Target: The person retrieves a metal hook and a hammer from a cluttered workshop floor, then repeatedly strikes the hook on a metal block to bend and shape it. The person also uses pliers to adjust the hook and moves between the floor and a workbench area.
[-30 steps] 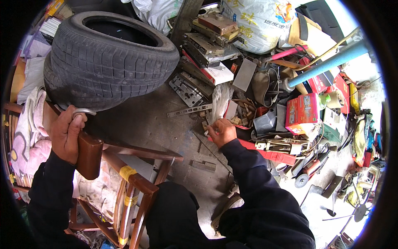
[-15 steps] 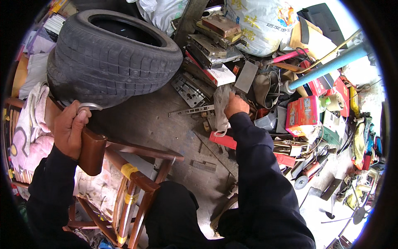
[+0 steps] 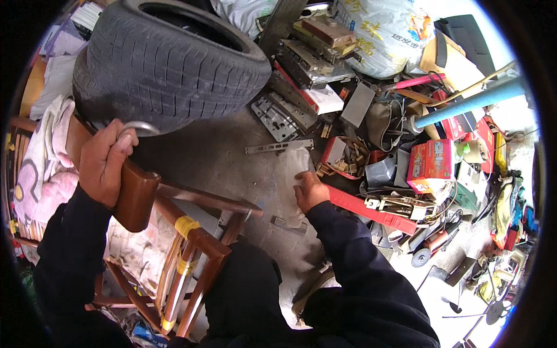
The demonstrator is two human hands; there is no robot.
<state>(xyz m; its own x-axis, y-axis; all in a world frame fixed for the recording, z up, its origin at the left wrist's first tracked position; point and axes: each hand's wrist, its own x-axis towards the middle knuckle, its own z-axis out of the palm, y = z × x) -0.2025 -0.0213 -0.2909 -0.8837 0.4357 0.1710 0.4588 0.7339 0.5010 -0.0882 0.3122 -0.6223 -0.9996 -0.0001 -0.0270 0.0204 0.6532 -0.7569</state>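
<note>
My left hand (image 3: 103,165) is closed around a curved silvery metal piece (image 3: 141,126); most of it is hidden in the fist. The fist is above the brown armrest (image 3: 138,200) of a wooden chair with yellow tape on its joints. My right hand (image 3: 311,191) grips a thin translucent plastic bag (image 3: 288,177), which hangs limp over the floor. A perforated metal strip (image 3: 278,147) is just beyond the bag. To the right of that hand is a long red box (image 3: 371,210).
Stacked tyres (image 3: 174,72) stand at the far left. Metal lock cases (image 3: 275,118) and boxes are piled behind the bag. A red carton (image 3: 430,164), a blue pole (image 3: 470,109) and loose hardware crowd the right side. A large white sack (image 3: 380,43) is at the back.
My right hand has moved nearer and left with the plastic bag, out from the pile. Small brass-coloured parts and more of the long red box now show. My left hand keeps its grip.
</note>
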